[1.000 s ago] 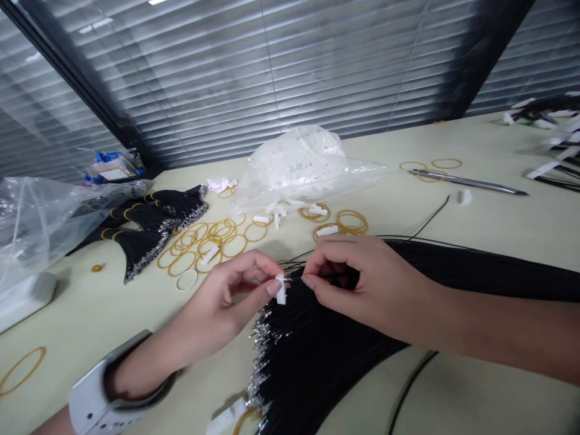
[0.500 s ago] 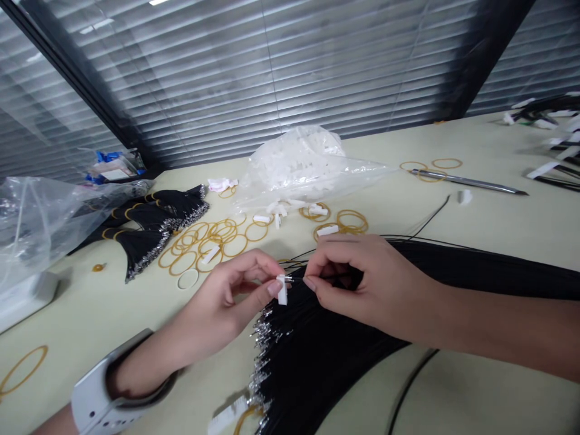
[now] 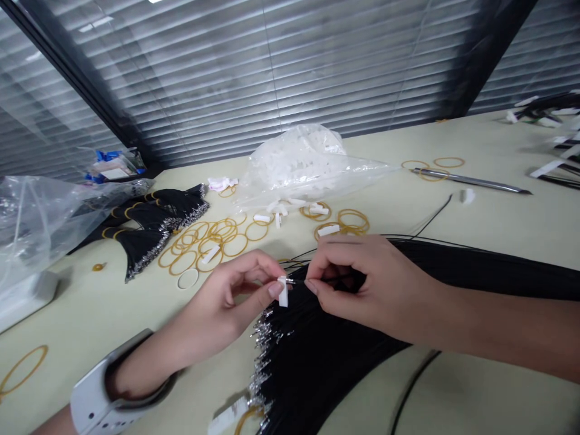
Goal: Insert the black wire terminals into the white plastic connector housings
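Between thumb and fingers, my left hand (image 3: 247, 290) pinches a small white connector housing (image 3: 283, 296). My right hand (image 3: 357, 278) is closed on a thin black wire (image 3: 299, 281), whose metal terminal end meets the upper part of the housing. How far the terminal sits inside it I cannot tell. Under both hands spreads a thick bundle of black wires (image 3: 326, 356), with bare metal terminals (image 3: 263, 356) along its left end.
Yellow rubber bands (image 3: 222, 232) and loose white housings lie behind my hands. Further back rests a clear plastic bag (image 3: 299, 157) of white pieces. Tied black wire bundles (image 3: 145, 241) lie left; a pen (image 3: 475, 181) lies right. Window blinds (image 3: 281, 66) stand behind the table.
Hardly anything differs. Both hands keep their grips on the housing and the wire, and the view has shifted very slightly.
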### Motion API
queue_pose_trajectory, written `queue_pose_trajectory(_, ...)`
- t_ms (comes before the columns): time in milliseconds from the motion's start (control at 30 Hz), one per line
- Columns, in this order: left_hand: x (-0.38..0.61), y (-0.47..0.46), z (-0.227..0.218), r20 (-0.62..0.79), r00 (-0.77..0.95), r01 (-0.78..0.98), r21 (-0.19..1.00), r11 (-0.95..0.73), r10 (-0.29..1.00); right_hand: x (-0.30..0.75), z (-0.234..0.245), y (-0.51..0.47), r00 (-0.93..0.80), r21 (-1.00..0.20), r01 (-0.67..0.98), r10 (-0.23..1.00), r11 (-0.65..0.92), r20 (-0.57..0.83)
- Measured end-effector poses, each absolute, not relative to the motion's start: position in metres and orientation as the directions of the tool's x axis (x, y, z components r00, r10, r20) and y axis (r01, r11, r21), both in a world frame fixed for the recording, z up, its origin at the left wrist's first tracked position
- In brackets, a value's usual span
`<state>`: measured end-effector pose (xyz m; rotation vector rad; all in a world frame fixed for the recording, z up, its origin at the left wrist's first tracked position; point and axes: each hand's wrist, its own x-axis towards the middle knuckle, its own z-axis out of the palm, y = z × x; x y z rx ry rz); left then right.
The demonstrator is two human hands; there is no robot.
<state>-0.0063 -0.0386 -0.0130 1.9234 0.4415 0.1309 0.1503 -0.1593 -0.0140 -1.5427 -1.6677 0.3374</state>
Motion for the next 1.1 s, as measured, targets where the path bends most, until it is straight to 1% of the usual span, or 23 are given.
queue_pose_trajectory(300, -0.0072, -0.0385, -0.0141, -0.125, 0.923, 0.259, 0.901, -0.348, 0.365, 0.1510, -0.0140, -0.1589, 0.060, -0.675, 0.705, 0.930, 0.217, 0.362)
queue_pose_trajectory(633, -0.0085, -0.0383, -0.0133, -0.117, 0.921, 0.254, 0.903, -0.347, 0.372, 0.1504, -0.0135, -0.1594, 0.069, -0.700, 0.687, 0.942, 0.195, 0.329)
queue_pose_trajectory(767, -0.0091, -0.0387, -0.0121, -0.137, 0.918, 0.272, 0.900, -0.341, 0.372, 0.1510, -0.0130, -0.1602, 0.064, -0.711, 0.677, 0.948, 0.188, 0.311)
queue_pose_trajectory(1100, -0.0079, -0.0382, -0.0130, -0.142, 0.917, 0.273, 0.906, -0.324, 0.374, 0.1530, -0.0187, -0.1592, 0.080, -0.734, 0.647, 0.939, 0.206, 0.333)
